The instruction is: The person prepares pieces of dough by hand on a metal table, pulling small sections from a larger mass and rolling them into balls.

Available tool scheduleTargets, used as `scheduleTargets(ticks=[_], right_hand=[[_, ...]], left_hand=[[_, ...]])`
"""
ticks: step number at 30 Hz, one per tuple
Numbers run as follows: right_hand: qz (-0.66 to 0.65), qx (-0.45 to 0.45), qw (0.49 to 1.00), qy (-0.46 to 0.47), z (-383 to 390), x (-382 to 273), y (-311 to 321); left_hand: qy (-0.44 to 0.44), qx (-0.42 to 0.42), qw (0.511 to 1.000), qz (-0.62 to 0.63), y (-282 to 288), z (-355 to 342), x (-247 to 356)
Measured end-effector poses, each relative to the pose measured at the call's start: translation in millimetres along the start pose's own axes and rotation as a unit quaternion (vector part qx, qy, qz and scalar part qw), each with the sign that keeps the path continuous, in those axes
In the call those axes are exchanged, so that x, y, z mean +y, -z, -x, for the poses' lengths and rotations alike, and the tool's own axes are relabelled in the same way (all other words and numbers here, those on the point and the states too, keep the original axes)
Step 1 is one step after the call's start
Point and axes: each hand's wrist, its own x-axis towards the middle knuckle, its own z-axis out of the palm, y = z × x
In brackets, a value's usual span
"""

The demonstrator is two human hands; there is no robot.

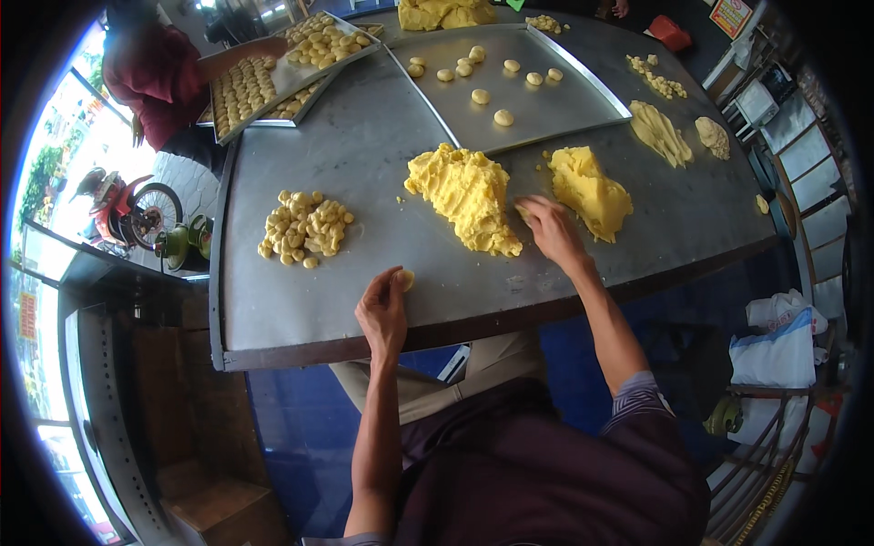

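Two hands are over the grey table (319, 164). The left hand (382, 308), near the front edge, pinches a small dough piece (407, 278) between thumb and fingertips. The right hand (551, 227), fingers bent together, pinches a yellow bit (523, 211), partly hidden, between the big mound (464, 196) on its left and the smaller mound (590, 193) on its right. Left of both mounds, dough lumps (305, 223) lie heaped. Beyond the mounds, dough rounds (481, 96) sit spaced out on a tray (555, 109); fuller trays (300, 93) overlap at far left, beside another person (150, 82).
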Motion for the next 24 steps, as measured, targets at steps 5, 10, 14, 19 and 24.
scheduleTargets(ticks=[5, 10, 14, 19, 24], right_hand=[[0.036, -0.019, 0.999, -0.025, -37, 13, -5], [0.101, -0.046, 0.991, 0.078, -21, 20, -11], [0.141, -0.094, 0.986, 0.006, 28, -5, 1], [-0.037, 0.038, 0.997, -0.063, 40, -41, 4], [-0.125, 0.082, 0.989, -0.006, 46, -100, -33]], left_hand=[[-0.018, 0.019, 1.0, -0.003, 0, 0, -5], [-0.01, 0.015, 1.0, 0.025, -1, 0, -2], [0.038, -0.021, 0.999, 0.004, 0, -5, 3], [0.076, -0.131, 0.974, 0.168, -39, -7, 8], [0.083, -0.202, 0.938, 0.269, -80, 6, 17]])
